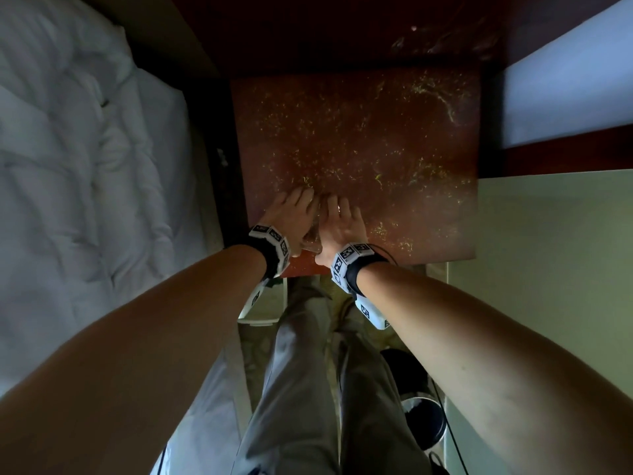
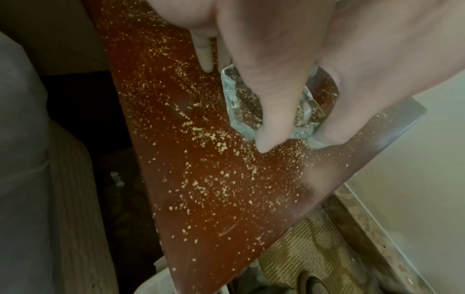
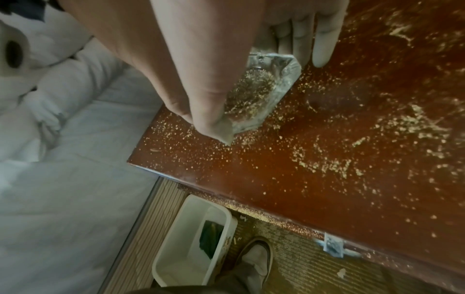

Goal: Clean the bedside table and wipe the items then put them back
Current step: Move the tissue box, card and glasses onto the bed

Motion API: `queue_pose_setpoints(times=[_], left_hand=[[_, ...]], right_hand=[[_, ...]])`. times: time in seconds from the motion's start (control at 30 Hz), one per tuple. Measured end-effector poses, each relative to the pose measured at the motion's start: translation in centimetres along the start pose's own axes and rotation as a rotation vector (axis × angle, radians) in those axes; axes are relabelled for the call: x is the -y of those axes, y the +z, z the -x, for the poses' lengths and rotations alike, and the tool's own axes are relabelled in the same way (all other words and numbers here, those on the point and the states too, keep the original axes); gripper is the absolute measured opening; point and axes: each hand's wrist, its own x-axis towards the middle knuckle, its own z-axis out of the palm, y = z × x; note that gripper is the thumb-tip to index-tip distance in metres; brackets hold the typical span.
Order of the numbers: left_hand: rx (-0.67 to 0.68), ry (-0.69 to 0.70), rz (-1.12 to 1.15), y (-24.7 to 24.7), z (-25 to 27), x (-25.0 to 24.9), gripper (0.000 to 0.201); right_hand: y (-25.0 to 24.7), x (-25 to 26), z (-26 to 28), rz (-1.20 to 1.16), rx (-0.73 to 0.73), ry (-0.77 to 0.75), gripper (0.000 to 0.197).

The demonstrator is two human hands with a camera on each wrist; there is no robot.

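Left hand (image 1: 291, 214) and right hand (image 1: 339, 222) both grip a glass ashtray (image 2: 241, 103) resting on the crumb-strewn bedside table (image 1: 359, 138), near its front-left corner. The head view hides the ashtray; wrist views show it. Only the right wrist view shows the white bin (image 3: 191, 234) below.

- The bedside table (image 1: 359, 132) has a glossy reddish-brown wood top, dusted with pale yellow crumbs (image 2: 201, 179).
- A clear faceted glass ashtray (image 3: 261, 93) glints between the hands, its inside flecked with debris.
- The duvet (image 1: 68, 166) is white, rumpled cloth.
- The bin (image 3: 176, 248) is smooth white plastic.
- The carpet (image 2: 302, 238) looks ribbed and rough.
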Motion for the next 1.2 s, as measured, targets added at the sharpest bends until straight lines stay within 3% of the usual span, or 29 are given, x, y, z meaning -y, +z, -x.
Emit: queue_pose_setpoints(times=[0.27,0.53,0.9,1.2], left_hand=[[0.069,0.044,-0.047,-4.3,2.4,0.0,0.113],[0.000,-0.038,-0.061,-11.3,7.9,-0.8,0.125],[-0.115,-0.231,0.094,-20.3,19.5,-6.3,0.126],[-0.240,-0.445,0.181,-22.4,30.1,-11.7,0.113]], right_hand=[[-4.6,-0.9,3.2,-0.015,0.021,-0.031,0.114],[-11.2,-2.4,9.0,-0.028,-0.001,-0.078,0.114],[-17.5,-4.6,22.5,0.103,-0.165,-0.211,0.111],[-20.0,-3.3,32.7,0.246,-0.312,-0.404,0.110]])
